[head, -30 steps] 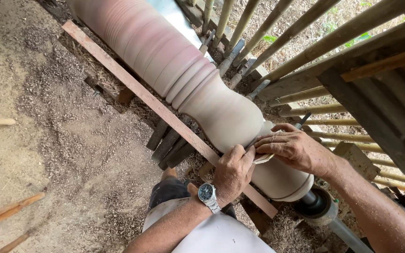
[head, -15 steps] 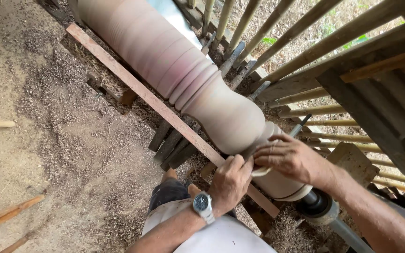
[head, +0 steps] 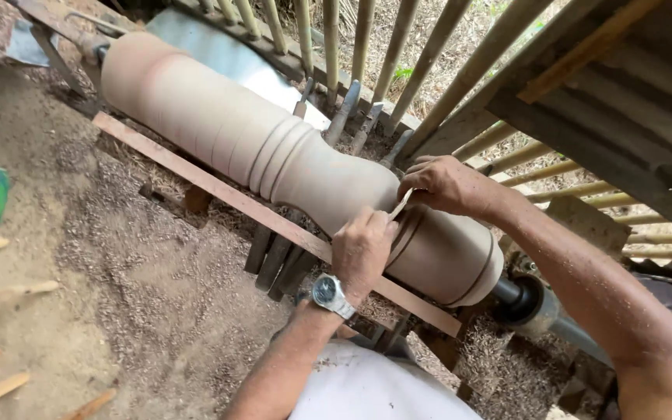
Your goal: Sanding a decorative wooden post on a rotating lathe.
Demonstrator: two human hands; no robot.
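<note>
1. Left hand (head: 363,250): curling into a loose fist, knuckles up, forearm reaching in from below.
2. Right hand (head: 445,185): arching palm down, fingers (head: 412,184) pinching together, arm stretching in from the right.

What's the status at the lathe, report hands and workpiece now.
Left hand and right hand both pinch a thin strip against the turned wooden column. Long wooden rail alongside; nothing blocking.

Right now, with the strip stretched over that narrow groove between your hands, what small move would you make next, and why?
Probably draw the strip back and forth in place. The left hand and right hand hold its ends taut across the turned wooden post, at the groove beside the bulge, which looks darker than the wood around it.
</note>
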